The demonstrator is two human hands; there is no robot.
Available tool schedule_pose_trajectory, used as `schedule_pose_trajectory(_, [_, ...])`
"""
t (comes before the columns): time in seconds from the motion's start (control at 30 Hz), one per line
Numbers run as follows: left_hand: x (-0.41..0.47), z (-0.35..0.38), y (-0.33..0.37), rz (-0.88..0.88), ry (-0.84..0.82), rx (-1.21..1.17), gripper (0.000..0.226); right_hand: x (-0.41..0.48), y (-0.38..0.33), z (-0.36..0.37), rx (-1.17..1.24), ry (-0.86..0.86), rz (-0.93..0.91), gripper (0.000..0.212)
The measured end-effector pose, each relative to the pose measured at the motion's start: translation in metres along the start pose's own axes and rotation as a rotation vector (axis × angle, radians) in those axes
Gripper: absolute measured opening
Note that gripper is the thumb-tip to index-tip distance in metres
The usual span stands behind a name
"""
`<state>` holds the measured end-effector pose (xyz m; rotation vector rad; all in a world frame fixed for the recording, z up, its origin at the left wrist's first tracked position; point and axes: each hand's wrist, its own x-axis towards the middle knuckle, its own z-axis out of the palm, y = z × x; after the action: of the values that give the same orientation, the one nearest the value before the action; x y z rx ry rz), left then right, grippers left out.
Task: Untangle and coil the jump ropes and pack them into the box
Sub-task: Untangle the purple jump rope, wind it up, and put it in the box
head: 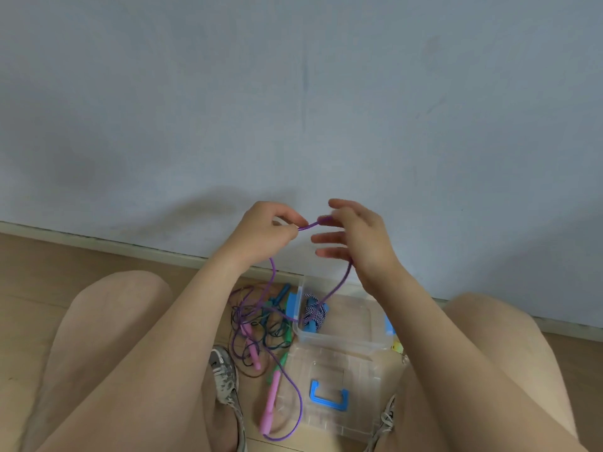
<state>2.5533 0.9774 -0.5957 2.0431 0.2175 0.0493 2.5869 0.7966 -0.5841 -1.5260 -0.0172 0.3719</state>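
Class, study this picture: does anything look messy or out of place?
Yes. Left of the clear box, the purple rope and a dark cord lie tangled in a loose heap on the floor, uncoiled; the striped rope sits in the box.

A pale blue-grey wall (293, 93) meets the wooden floor (49, 272) at a light baseboard (98, 244); grey laced sneakers (225, 376) rest on the floor.
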Motion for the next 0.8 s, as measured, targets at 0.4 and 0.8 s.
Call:
schedule_pose_trajectory(0.4, [0.015, 0.011, -0.032, 0.138, -0.004, 0.197, 0.023, -0.003, 0.007, 0.001, -0.603, 0.131, -0.721, 0.019])
schedule_pose_trajectory(0.8, [0.026, 0.025, -0.077, -0.142, 0.11, 0.488, 0.043, 0.003, 0.011, -0.018, -0.742, 0.286, -0.452, 0.048])
